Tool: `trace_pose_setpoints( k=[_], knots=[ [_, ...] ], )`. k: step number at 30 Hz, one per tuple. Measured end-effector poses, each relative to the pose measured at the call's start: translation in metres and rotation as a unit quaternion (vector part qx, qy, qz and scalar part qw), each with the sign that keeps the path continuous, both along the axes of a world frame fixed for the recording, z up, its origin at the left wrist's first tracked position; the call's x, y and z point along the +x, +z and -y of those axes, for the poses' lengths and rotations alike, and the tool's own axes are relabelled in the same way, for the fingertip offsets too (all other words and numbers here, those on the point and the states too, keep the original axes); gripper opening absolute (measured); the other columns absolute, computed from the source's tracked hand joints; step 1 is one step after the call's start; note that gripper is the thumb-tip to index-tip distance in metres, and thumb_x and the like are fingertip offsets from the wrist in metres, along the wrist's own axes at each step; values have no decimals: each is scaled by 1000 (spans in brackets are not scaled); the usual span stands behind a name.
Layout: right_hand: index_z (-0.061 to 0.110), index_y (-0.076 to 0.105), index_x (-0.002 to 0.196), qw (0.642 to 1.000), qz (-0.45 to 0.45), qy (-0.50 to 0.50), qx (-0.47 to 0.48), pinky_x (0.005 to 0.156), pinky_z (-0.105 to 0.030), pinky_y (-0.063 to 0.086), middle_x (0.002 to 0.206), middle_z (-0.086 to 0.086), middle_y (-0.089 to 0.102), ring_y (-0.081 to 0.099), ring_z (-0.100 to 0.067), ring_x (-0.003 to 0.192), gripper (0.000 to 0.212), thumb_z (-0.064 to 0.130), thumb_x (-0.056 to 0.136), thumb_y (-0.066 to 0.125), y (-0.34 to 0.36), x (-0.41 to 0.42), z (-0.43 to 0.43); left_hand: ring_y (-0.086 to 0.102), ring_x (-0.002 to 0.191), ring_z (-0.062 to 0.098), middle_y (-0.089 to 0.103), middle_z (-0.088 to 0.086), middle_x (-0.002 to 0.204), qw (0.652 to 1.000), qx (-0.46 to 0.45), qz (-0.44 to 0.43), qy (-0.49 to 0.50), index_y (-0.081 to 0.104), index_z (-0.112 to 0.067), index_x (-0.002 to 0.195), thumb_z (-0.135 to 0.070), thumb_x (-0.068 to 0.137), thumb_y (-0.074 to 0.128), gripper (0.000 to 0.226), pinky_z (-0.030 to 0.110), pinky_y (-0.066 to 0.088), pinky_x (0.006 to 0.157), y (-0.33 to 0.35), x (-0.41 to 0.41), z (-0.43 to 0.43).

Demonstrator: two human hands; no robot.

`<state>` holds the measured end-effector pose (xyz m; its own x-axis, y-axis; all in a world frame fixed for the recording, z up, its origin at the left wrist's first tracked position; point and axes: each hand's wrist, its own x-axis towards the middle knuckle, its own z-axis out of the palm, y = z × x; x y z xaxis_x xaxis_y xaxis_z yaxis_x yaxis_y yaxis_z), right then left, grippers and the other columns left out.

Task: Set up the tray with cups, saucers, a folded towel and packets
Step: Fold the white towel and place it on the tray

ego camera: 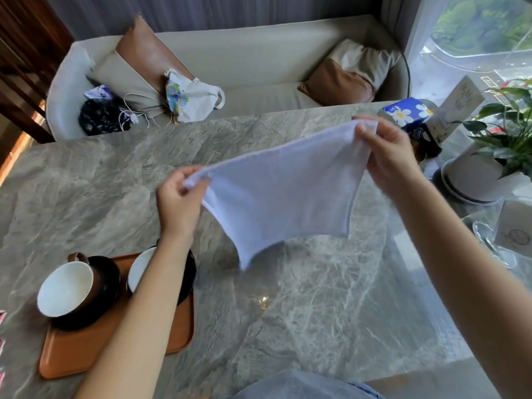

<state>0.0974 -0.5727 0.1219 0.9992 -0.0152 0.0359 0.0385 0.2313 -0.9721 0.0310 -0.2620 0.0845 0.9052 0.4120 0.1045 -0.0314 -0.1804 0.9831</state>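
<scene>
A white towel [283, 194] hangs spread in the air above the marble table [316, 306]. My left hand [178, 200] pinches its left top corner and my right hand [385, 151] pinches its right top corner. An orange tray [72, 355] lies at the lower left of the table. On it stand two brown cups with white insides, each on a dark saucer: one cup [64, 286] on its saucer [108, 276] at the left, the other cup [138, 269] partly hidden behind my left forearm. No packets can be made out.
A beige sofa [259, 70] with cushions, a bag and cables stands beyond the table. At the table's right are a blue tissue pack [406, 110], a potted plant [506, 133], a card stand and a glass dish [495, 243]. Pink-striped items peek in at the left edge.
</scene>
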Motion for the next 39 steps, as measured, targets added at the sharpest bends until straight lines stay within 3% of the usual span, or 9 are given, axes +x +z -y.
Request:
trace_pose_setpoints(
  k=[2,6,13,17,22,26,30,36,39],
  knots=[
    [21,69,97,999,43,-5,3,62,-20,50,74,8,68,61,-6,68,15,17,93,56,23,9,4,56,61,-7,69,-21,66,997,-48,55,-29,69,-29,76,-5,78,62,25,9,44,59,30,12,-4],
    [24,72,90,998,57,8,-30,57,-19,49,71,12,65,59,-4,64,19,31,93,54,35,13,9,58,64,-8,70,-21,68,994,-36,37,-93,67,-28,80,-1,86,57,29,8,45,59,46,15,-12],
    [15,68,89,977,-134,107,-125,73,-28,57,84,-4,71,68,-12,72,21,30,90,53,-48,-29,37,62,70,-9,72,-18,72,973,-48,-129,-188,64,-18,87,6,87,51,28,4,47,67,-22,-41,-23],
    [11,68,87,947,-231,165,-150,70,-24,59,84,-9,68,69,-13,72,26,34,78,59,-91,-72,54,66,82,-1,76,-7,86,950,-85,-232,-190,68,-18,95,0,86,58,22,9,50,73,-66,-94,-21],
    [17,70,82,896,-342,227,-171,65,-23,56,75,2,67,67,-8,71,24,39,75,65,-133,-116,70,68,98,14,75,1,100,891,-103,-368,-247,68,-13,106,-11,90,56,20,18,53,80,-102,-138,-24],
    [15,71,86,879,-378,238,-166,68,-25,56,77,1,66,65,-10,73,32,44,73,69,-150,-131,77,68,98,11,75,-2,104,847,-116,-444,-267,66,-19,110,-18,93,52,22,17,54,78,-113,-143,-27],
    [19,72,82,892,-375,181,-178,65,-24,55,76,3,68,67,-8,71,21,39,80,66,-151,-122,71,67,94,13,74,2,104,872,-102,-429,-214,65,-17,113,-19,94,52,23,21,52,76,-117,-123,-26],
    [17,68,89,915,-320,93,-227,64,-25,48,81,-5,60,57,-15,74,12,24,92,59,-151,-77,46,66,76,12,71,4,93,908,-123,-378,-130,64,-16,104,-15,95,49,18,13,51,51,-120,-69,-11],
    [13,67,86,918,-307,63,-243,52,-18,37,68,-6,53,50,-11,58,11,19,91,60,-153,-57,32,62,75,12,68,2,89,910,-122,-381,-110,62,-15,105,-14,96,48,17,13,49,47,-128,-46,-7]
  ],
)
